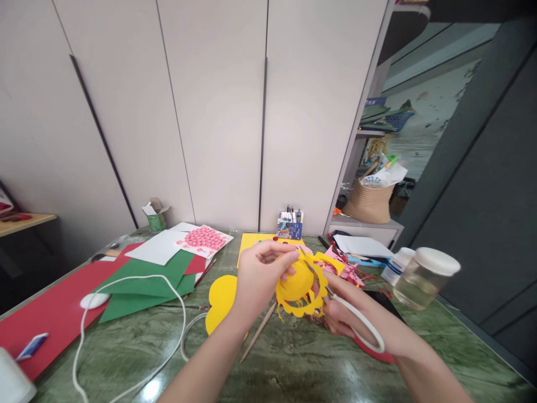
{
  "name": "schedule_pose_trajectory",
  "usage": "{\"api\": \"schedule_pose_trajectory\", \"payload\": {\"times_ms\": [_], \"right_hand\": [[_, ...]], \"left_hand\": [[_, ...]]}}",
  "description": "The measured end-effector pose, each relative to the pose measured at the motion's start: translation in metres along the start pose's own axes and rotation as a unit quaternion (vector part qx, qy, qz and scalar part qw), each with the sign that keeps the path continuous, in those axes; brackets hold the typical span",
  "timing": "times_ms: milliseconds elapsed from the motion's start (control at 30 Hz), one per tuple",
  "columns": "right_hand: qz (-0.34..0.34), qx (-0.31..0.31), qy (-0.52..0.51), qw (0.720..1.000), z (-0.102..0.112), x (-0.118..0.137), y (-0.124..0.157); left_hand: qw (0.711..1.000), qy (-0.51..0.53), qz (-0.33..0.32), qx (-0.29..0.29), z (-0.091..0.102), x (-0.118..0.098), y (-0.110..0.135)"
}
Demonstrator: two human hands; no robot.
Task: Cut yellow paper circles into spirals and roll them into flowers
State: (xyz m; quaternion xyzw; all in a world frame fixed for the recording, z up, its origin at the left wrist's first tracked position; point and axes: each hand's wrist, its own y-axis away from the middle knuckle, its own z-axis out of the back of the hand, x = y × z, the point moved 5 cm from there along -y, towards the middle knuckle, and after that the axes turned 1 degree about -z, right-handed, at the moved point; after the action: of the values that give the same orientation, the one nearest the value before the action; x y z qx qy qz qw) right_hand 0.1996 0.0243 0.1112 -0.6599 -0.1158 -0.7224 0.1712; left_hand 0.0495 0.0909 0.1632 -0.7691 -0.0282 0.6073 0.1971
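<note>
Yellow paper disc (297, 282), a bit right of frame centre, held up above the green counter (289, 372). Your left hand (268, 266) has it: fingers narrow, thumb and fingertips pinched on its upper left part. A scalloped yellow strip (310, 309) curves round the disc's right and lower edge, with gaps between the two; where exactly they join, can't tell.

Your right hand (340, 309) is right of the disc, fingers curled round the handles of the scissors (361, 313), which have a white loop on top and red below. Key relation: the scissors' long axis slants from the handles at lower right up and left to the strip, so they meet the paper from its right side. The disc lies directly right of your left fingertips, touching, and up-left of your right fingers, near. Left hand is the nearer one. Disc looks roundish, no clear long axis. Blades mostly hidden behind the paper; how wide they stand, can't tell.

Around: a yellow lobed paper shape (220, 302) flat on the counter left of your left wrist, a thin wooden stick (259, 333) slanting below the disc, pink paper scraps (351, 274) beyond your right hand. A lidded jar (422, 282) stands toward the right edge, green sheets (142, 288) lie left of centre.
</note>
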Motion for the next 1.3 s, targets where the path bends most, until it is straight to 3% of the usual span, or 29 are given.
{"api": "schedule_pose_trajectory", "payload": {"times_ms": [700, 1067, 1300], "right_hand": [[-0.040, 0.026, 0.037, 0.998, -0.001, 0.006, 0.004], [-0.058, 0.065, 0.114, 0.990, -0.002, 0.016, 0.004], [-0.046, 0.059, 0.187, 0.979, 0.002, 0.018, 0.005]], "left_hand": [[0.991, -0.077, 0.027, 0.110, 0.009, -0.009, -0.006], [0.975, -0.126, 0.060, 0.175, 0.015, -0.014, -0.004], [0.972, -0.118, 0.061, 0.195, 0.021, -0.016, -0.003]]}}
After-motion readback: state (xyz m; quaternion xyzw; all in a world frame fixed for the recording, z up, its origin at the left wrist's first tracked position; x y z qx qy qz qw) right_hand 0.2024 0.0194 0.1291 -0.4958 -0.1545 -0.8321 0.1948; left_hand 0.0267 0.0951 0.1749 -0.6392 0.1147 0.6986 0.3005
